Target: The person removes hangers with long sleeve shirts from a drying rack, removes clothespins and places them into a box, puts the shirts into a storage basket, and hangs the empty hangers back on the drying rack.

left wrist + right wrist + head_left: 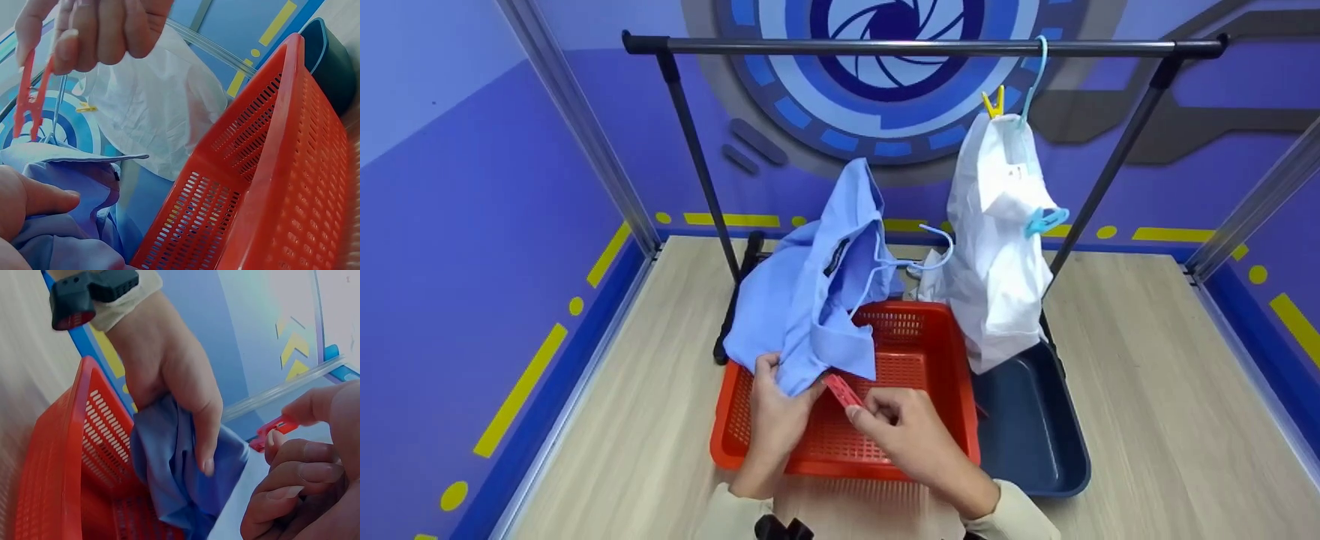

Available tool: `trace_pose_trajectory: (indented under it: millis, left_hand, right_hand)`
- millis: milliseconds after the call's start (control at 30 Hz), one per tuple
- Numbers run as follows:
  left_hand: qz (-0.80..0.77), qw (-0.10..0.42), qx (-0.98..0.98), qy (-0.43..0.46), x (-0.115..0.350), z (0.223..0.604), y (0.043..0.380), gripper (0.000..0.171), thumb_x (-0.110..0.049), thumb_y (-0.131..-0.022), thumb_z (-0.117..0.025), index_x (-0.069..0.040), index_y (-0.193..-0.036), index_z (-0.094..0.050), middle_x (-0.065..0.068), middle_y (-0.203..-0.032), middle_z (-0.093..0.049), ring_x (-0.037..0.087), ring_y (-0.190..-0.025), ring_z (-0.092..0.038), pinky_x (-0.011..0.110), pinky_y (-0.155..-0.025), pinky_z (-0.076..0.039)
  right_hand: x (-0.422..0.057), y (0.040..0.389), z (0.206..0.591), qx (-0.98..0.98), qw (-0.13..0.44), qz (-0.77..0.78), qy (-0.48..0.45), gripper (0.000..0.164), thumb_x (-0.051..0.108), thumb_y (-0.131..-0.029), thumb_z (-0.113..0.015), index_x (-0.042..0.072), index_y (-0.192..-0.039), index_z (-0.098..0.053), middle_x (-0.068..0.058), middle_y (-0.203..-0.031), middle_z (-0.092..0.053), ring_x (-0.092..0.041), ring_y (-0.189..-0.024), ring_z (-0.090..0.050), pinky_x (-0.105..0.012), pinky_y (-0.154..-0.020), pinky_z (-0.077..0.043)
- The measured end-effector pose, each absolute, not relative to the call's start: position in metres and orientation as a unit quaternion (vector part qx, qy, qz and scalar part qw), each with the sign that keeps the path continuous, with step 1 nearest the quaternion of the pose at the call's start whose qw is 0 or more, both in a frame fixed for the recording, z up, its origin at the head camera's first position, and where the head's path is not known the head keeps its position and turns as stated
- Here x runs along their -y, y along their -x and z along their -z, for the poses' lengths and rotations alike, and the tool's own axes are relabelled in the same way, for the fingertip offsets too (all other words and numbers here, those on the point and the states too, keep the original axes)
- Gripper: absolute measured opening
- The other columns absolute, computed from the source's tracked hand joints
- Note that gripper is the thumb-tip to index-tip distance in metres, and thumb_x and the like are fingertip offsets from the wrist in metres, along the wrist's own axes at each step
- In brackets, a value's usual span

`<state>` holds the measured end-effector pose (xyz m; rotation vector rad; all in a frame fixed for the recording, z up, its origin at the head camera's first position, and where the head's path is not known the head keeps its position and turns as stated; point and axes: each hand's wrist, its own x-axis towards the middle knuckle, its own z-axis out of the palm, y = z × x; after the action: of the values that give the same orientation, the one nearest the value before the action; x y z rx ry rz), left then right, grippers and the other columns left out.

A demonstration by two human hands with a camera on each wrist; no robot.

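A blue shirt (pixel 810 300) is bunched over the back left of a red basket (pixel 844 469), with a light blue hanger (pixel 937 262) inside its collar. My left hand (pixel 780 420) grips the shirt's lower edge, thumb on top of the cloth. Between thumb and fingers, my right hand (pixel 911 435) pinches a red clothespin (pixel 844 391) by its handle ends. Its tips point at the shirt edge beside the left hand. In the left wrist view the clothespin (pixel 29 109) stands just above the shirt's flap, its jaws spread.
A white garment (pixel 997 247) hangs by a light blue hanger from the black rail (pixel 840 46), with a yellow clothespin (pixel 994 103) and a blue clothespin (pixel 1046 220) on it. A dark tray (pixel 1027 427) stands right of the basket. Printed walls close off the back and sides.
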<state>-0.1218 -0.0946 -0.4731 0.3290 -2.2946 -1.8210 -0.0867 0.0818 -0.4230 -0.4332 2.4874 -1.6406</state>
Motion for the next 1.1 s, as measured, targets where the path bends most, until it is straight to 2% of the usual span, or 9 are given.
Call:
trace_pose_trajectory:
  millis: [267, 533, 867, 1100]
  left_hand:
    - [0.616, 0.095, 0.772, -0.124, 0.096, 0.473, 0.121, 0.062, -0.012, -0.075, -0.082, -0.003, -0.123, -0.045, 0.017, -0.124, -0.055, 0.030, -0.113, -0.051, 0.046, -0.098, -0.040]
    - [0.622, 0.099, 0.767, -0.120, 0.096, 0.472, 0.122, 0.061, -0.011, -0.074, -0.082, -0.002, -0.122, -0.045, 0.018, -0.122, -0.057, 0.030, -0.109, -0.053, 0.044, -0.096, -0.041]
    - [0.597, 0.106, 0.787, -0.118, 0.097, 0.473, 0.122, 0.061, -0.015, -0.073, -0.083, -0.002, -0.120, -0.046, 0.016, -0.118, -0.057, 0.027, -0.105, -0.053, 0.040, -0.091, -0.041]
    - [0.596, 0.105, 0.787, -0.121, 0.097, 0.472, 0.122, 0.062, -0.014, -0.073, -0.083, -0.002, -0.121, -0.046, 0.018, -0.120, -0.057, 0.029, -0.107, -0.053, 0.042, -0.093, -0.041]
  right_hand:
    - [-0.097, 0.089, 0.433, -0.818, 0.061, 0.564, 0.094, 0.040, 0.034, -0.092, -0.064, 0.010, -0.062, -0.052, 0.004, -0.052, -0.039, -0.003, -0.048, -0.038, -0.018, -0.047, -0.030]
    - [-0.124, 0.092, 0.448, -0.844, 0.032, 0.532, 0.063, 0.043, 0.043, -0.091, -0.064, 0.014, -0.061, -0.053, 0.007, -0.052, -0.038, -0.002, -0.050, -0.038, -0.017, -0.050, -0.029]
    - [-0.160, 0.090, 0.463, -0.852, 0.049, 0.521, -0.009, 0.043, 0.041, -0.090, -0.065, 0.008, -0.066, -0.054, 0.002, -0.056, -0.047, -0.007, -0.053, -0.047, -0.021, -0.050, -0.039]
    - [-0.179, 0.091, 0.472, -0.861, 0.040, 0.506, -0.024, 0.040, 0.036, -0.091, -0.065, 0.007, -0.065, -0.055, 0.003, -0.056, -0.049, -0.006, -0.053, -0.046, -0.020, -0.049, -0.038]
